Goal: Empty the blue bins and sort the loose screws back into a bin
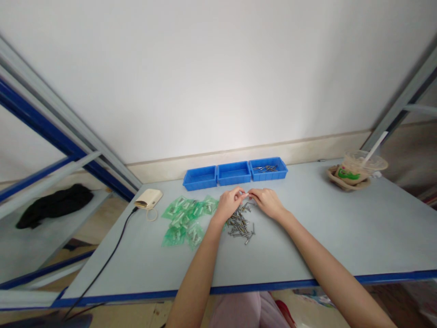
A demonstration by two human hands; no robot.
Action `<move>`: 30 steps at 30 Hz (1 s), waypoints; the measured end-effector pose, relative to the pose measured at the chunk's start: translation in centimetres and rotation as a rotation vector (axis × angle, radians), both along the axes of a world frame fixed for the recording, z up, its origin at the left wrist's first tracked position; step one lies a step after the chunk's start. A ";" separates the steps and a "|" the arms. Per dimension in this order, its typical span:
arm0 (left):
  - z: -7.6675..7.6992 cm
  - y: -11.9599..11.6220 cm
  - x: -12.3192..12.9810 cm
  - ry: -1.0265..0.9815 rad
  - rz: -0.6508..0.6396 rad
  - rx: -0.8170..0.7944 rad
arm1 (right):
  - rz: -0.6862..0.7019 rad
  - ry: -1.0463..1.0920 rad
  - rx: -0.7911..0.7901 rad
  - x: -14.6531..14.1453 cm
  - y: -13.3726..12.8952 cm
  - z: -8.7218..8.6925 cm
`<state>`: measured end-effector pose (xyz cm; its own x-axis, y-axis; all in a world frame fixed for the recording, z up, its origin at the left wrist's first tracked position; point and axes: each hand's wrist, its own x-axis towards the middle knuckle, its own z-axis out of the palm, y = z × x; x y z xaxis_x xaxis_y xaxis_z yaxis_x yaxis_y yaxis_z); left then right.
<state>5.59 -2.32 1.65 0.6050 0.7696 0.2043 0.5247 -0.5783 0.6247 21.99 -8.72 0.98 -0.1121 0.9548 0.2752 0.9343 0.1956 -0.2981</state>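
My left hand (231,203) and my right hand (268,202) meet fingertip to fingertip above the far side of a pile of metal screws (240,225). Both are closed in a pinch around something small and pale, too small to make out. Several green plastic bags (184,217) with small parts inside lie to the left of my left hand. Behind the hands stand three blue bins in a row: the left bin (200,183) and the middle bin (234,179) show no parts, while the right bin (268,175) holds some screws.
A cream-coloured device (149,199) with a black cable (112,255) lies at the table's left. At the right, a plastic drink cup (355,169) with a straw stands in a brown holder (344,185). Metal frame posts flank the table; a wall rises behind.
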 end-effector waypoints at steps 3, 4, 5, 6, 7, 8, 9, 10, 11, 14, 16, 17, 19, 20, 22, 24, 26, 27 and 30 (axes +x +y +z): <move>0.0 0.0 -0.1 -0.003 -0.026 0.017 | -0.011 0.001 0.005 0.0 0.0 0.0; 0.0 0.0 -0.1 0.000 -0.031 0.031 | -0.016 -0.006 0.001 0.0 0.0 0.0; 0.1 0.0 -0.2 0.007 -0.032 0.043 | -0.019 -0.013 -0.006 0.0 0.0 0.0; 0.1 -0.1 -0.2 0.017 -0.029 0.053 | -0.021 -0.021 -0.011 0.0 0.1 0.0; 0.1 -0.1 -0.2 0.026 -0.026 0.056 | -0.022 -0.027 -0.012 0.0 0.1 -0.1; 0.2 -0.1 -0.2 0.032 -0.023 0.052 | -0.023 -0.029 -0.009 0.0 0.1 -0.1; 0.2 -0.1 -0.2 0.030 -0.020 0.045 | -0.025 -0.027 -0.003 0.0 0.1 -0.1; 0.2 -0.1 -0.2 0.025 -0.019 0.035 | -0.026 -0.022 0.005 0.0 0.1 -0.2; 0.2 -0.1 -0.1 0.018 -0.019 0.025 | -0.024 -0.015 0.013 0.0 0.1 -0.2; 0.2 0.0 -0.1 0.007 -0.026 0.017 | -0.015 0.004 0.026 0.0 0.1 -0.3; 0.1 0.0 -0.1 0.013 -0.028 0.029 | -0.017 0.000 0.020 0.0 0.2 -0.3; 0.1 0.0 -0.2 0.019 -0.024 0.039 | -0.021 -0.004 0.013 0.0 0.2 -0.3; 0.0 0.0 -0.2 0.037 -0.009 0.057 | -0.025 -0.011 0.004 0.0 0.2 -0.3; 0.0 0.0 -0.2 0.043 -0.005 0.061 | -0.024 -0.013 0.003 0.0 0.2 -0.3; 0.0 0.0 -0.1 0.035 -0.003 0.052 | -0.025 -0.013 0.004 0.0 0.1 -0.2; 0.1 -0.1 -0.1 0.011 -0.009 0.031 | -0.026 -0.010 0.004 -0.1 0.1 -0.1; 0.2 -0.1 0.0 -0.002 -0.018 0.018 | -0.022 -0.004 0.013 -0.1 0.0 0.0; 0.2 -0.1 0.0 0.000 -0.020 0.021 | -0.018 -0.004 0.017 -0.1 0.0 0.0; 0.3 -0.1 -0.1 0.031 -0.004 0.055 | -0.012 -0.020 0.009 0.0 0.1 -0.2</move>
